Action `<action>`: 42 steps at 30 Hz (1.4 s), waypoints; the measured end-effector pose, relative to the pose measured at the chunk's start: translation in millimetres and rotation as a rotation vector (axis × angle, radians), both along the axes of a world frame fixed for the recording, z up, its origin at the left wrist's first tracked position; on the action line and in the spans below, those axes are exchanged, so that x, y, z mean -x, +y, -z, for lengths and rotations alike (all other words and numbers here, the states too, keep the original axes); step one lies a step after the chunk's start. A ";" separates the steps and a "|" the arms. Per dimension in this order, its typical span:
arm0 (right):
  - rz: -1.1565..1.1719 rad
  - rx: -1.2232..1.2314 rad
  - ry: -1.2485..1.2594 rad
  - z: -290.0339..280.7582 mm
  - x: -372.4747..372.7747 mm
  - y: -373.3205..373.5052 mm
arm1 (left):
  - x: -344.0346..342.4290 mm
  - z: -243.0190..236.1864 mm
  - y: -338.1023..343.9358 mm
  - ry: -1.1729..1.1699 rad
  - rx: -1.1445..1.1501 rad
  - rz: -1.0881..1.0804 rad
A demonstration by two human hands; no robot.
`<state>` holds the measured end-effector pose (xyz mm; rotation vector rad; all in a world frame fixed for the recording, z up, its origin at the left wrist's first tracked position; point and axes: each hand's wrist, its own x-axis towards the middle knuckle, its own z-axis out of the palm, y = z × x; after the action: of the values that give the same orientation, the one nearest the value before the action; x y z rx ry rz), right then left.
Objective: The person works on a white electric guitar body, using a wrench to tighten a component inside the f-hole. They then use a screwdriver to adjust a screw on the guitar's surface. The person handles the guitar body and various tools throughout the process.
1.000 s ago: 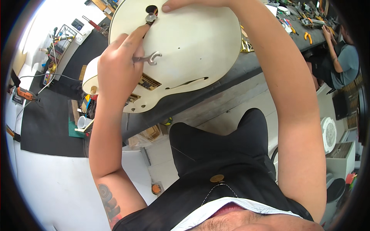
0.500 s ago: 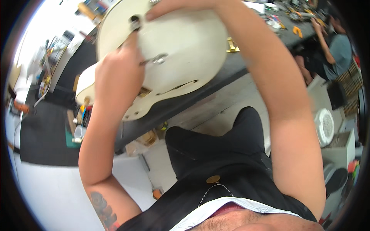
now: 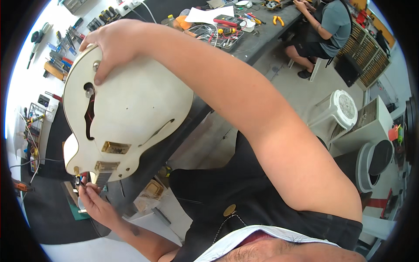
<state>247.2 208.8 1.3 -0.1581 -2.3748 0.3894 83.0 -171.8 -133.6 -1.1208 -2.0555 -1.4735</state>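
Note:
A white hollow-body electric guitar (image 3: 135,96) lies on the dark bench, with two f-shaped sound holes and gold pickups (image 3: 116,147). My right hand (image 3: 115,46) grips the rim of its far end, thumb on the top beside a metal knob (image 3: 96,66). Inside the nearer-to-the-wall sound hole (image 3: 90,109), a shiny round part and a dark red wire show. My left hand (image 3: 97,204) is closed in a pinch by the guitar's horn, next to a gold knob (image 3: 76,169). A small dark piece sits at its fingertips, too small to name.
A tray (image 3: 224,39) of tools and wires, a red meter (image 3: 228,20) and yellow pliers (image 3: 278,20) lie on the bench (image 3: 257,46). Another person (image 3: 338,22) sits at the far right. A white stool (image 3: 342,109) stands on the floor. Tools hang along the left wall.
My left hand has moved from the sound hole down to the horn. A shiny metal piece near it no longer shows on the top. My right hand stays on the far end; the view has shifted.

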 end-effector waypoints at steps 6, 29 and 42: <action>-0.068 0.071 -0.053 -6.0 5.8 13.7 | 106.2 73.4 -102.1 0.251 0.321 -0.395; 0.205 -0.198 0.406 31.6 -5.2 -24.4 | 213.1 195.4 -149.4 0.476 0.782 -0.587; 0.331 -0.094 0.631 199.7 -142.3 -4.7 | 163.4 212.4 -119.8 0.314 0.534 -0.616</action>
<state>389.5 204.0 -198.5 -0.3259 -1.7024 0.1364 -80.5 -291.6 -346.1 -0.7064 -2.3170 -0.4417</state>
